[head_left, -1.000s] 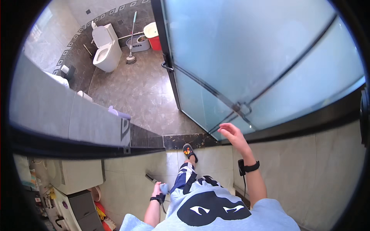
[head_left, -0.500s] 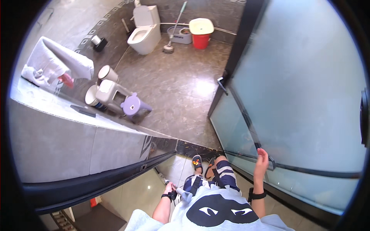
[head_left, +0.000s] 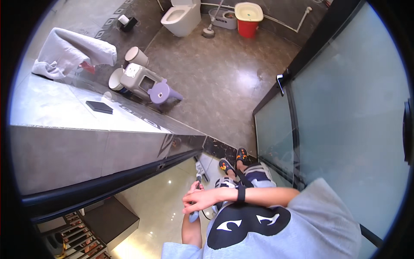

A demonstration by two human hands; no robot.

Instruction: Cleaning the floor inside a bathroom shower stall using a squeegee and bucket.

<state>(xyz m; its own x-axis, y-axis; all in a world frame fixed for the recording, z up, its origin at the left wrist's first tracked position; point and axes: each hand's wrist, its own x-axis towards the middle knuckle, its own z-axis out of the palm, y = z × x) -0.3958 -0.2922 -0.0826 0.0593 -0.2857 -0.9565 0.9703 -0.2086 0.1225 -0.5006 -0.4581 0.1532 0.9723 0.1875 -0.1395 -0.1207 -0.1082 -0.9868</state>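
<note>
One red bucket (head_left: 248,17) beside toilet (head_left: 183,17).

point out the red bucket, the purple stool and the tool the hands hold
red bucket (head_left: 249,26), head view, red side wall
purple stool (head_left: 162,91), head view, seat top
tool (head_left: 199,179), head view, shaft above the hands

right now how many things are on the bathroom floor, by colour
white: 3, toilet, two cups
red: 1, bucket
purple: 1, stool
grey: 1, small stool
total: 6
Both hands, left hand and right hand, are on a handled tool.
</note>
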